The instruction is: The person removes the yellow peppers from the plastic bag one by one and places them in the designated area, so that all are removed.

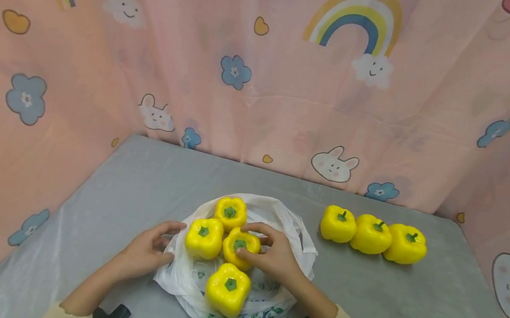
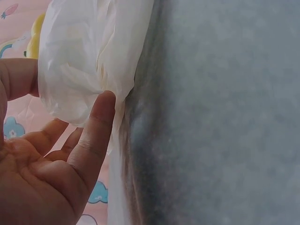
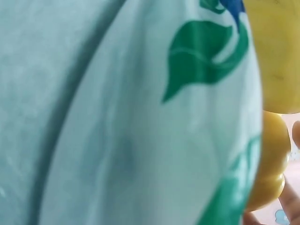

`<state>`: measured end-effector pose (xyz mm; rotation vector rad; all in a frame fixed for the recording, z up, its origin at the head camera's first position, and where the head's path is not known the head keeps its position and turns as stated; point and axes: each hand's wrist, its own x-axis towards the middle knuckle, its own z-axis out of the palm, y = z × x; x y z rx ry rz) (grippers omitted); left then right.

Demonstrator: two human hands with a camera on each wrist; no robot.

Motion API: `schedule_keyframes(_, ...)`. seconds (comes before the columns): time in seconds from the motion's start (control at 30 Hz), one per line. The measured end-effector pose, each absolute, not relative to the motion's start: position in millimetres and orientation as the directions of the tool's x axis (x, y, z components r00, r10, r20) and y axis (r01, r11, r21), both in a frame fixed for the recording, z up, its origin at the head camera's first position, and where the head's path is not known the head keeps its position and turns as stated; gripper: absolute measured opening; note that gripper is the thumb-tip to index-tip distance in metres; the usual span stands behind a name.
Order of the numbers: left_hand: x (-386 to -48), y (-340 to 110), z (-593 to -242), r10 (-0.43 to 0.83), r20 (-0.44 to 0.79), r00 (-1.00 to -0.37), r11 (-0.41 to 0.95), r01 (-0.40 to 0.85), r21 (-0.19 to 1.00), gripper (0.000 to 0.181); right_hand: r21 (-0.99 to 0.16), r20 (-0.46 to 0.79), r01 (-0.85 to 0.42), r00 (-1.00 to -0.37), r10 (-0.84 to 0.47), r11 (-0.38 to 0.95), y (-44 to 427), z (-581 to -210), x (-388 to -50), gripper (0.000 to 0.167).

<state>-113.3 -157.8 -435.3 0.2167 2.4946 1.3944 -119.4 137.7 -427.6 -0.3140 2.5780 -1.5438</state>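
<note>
A white plastic bag (image 1: 182, 288) with green print lies spread on the table, its mouth facing up. Several yellow bell peppers sit in it, one (image 1: 228, 289) nearest the front. My right hand (image 1: 278, 257) grips the right-hand pepper (image 1: 241, 249) between thumb and fingers. At the bag's left edge, my left hand (image 1: 145, 251) touches the rim with bent, spread fingers. In the left wrist view, the left hand (image 2: 61, 159) has its thumb and fingers around a fold of the bag (image 2: 79, 61). The right wrist view shows mostly the bag's side (image 3: 140, 140), with fingertips at the right edge.
Three more yellow peppers (image 1: 371, 234) stand in a row at the right rear of the grey table (image 1: 362, 299). A pink curtain (image 1: 262, 101) with rainbows, flowers and rabbits hangs behind and at both sides.
</note>
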Motion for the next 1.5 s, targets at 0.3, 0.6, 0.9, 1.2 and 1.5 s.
schedule_keyframes(0.3, -114, -162, -436, 0.352, -0.099, -0.931, 0.455, 0.078, 0.887, 0.06, -0.869, 0.057, -0.162, -0.971, -0.231, 0.468, 134, -428, -120, 0.035)
schedule_keyframes(0.6, -115, -159, -433, 0.363, -0.115, -0.925, 0.468, 0.075, 0.881, 0.06, -0.845, 0.123, -0.217, -0.968, -0.218, 0.489, 130, -428, -118, 0.037)
schedule_keyframes(0.9, -115, -158, -436, 0.356, -0.139, -0.924, 0.455, 0.041, 0.89, 0.062, -0.853, 0.169, -0.244, -0.966, -0.198, 0.462, 145, -417, -118, 0.034)
schedule_keyframes(1.2, -114, -158, -434, 0.323, -0.17, -0.931, 0.468, 0.002, 0.884, 0.062, -0.823, 0.291, -0.326, -0.945, -0.146, 0.466, 185, -399, -109, 0.035)
schedule_keyframes(1.5, -116, -155, -436, 0.287, -0.208, -0.935, 0.502, -0.038, 0.864, 0.06, -0.78, 0.238, -0.176, -0.971, 0.025, 0.601, 234, -390, -89, 0.036)
